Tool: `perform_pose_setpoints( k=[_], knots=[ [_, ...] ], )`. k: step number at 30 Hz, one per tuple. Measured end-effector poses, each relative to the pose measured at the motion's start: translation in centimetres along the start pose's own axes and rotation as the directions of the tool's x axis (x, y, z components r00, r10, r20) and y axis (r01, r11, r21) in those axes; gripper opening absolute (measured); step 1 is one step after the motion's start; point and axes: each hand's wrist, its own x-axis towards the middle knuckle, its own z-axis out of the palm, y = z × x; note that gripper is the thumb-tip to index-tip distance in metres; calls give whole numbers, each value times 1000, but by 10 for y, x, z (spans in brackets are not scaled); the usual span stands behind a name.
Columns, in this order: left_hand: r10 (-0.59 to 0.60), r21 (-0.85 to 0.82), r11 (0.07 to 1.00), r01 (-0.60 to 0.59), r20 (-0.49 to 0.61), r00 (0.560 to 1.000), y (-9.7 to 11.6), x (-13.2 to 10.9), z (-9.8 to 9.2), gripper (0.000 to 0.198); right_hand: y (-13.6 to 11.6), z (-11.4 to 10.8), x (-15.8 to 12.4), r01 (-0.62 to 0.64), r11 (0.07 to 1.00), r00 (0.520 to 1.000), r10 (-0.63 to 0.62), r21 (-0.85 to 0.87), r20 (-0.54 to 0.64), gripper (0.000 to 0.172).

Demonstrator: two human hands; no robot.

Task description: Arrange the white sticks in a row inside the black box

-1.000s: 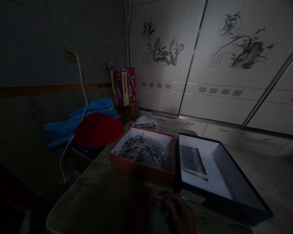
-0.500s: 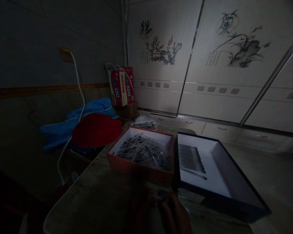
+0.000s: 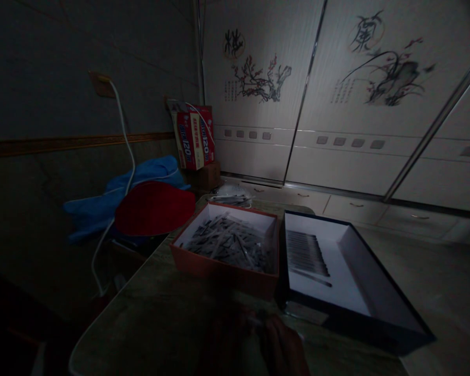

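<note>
1. Right hand (image 3: 284, 344): low in the view, in front of the boxes; its fingers are bent and drawn close together at a small pale piece (image 3: 254, 319), though whether they grip it cannot be told
2. Left hand (image 3: 223, 337): a dim shape beside the right one (deep shadow hides its fingers); how far it is spread, or what it holds, cannot be told
3. The piece: between the two hands, near the front wall of the orange box, too blurred to identify
4. Orange box (image 3: 194, 262): open-topped, on the table (image 3: 141, 313), with a loose heap of slim strips (image 3: 229, 243) lying at many angles inside
5. Blue box (image 3: 348, 287): just right of the orange one, also open, white within; a row of dark sticks (image 3: 307, 253) lies side by side along its left part, and one nearer stick (image 3: 311, 278) lies slightly askew
6. Beyond the orange box: a clear bag (image 3: 232, 193) with slim items, at the table's far edge
7. Surroundings: a red pad (image 3: 154, 209) and a blue cloth (image 3: 90, 206) to the left, a red carton (image 3: 196, 138) in the corner, and painted doors (image 3: 254, 115) behind
</note>
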Motion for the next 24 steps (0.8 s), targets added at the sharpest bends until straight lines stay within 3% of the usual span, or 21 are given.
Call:
perform_pose_setpoints(
  k=[3, 6, 11, 18, 21, 24],
  knots=[
    [-3, 6, 1000, 3, -1, 1000, 1, 0, -1, 30, -6, 2, -2, -58, 998, 996, 58, 3, -70, 36],
    [-2, 11, 1000, 2, -5, 1000, 2, -1, -2, 27, -8, 3, 2, -102, 994, 995, 103, 45, -13, 35],
    [4, 28, 1000, -4, -14, 1000, -1, 0, -4, 27, -3, 1, 7, -26, 997, 996, 19, 78, 88, 41],
    [10, 67, 998, -8, -23, 1000, -15, 9, -12, 22, -3, 4, 5, -119, 988, 989, 110, 102, 96, 38],
    [20, 76, 997, -18, -24, 1000, -21, 13, -17, 19, 2, 3, 6, -72, 993, 990, 59, 97, 129, 42],
    [28, 65, 998, -26, -21, 999, -26, 14, -21, 21, 3, 2, 7, -17, 996, 996, 10, 83, 83, 41]
  ],
)
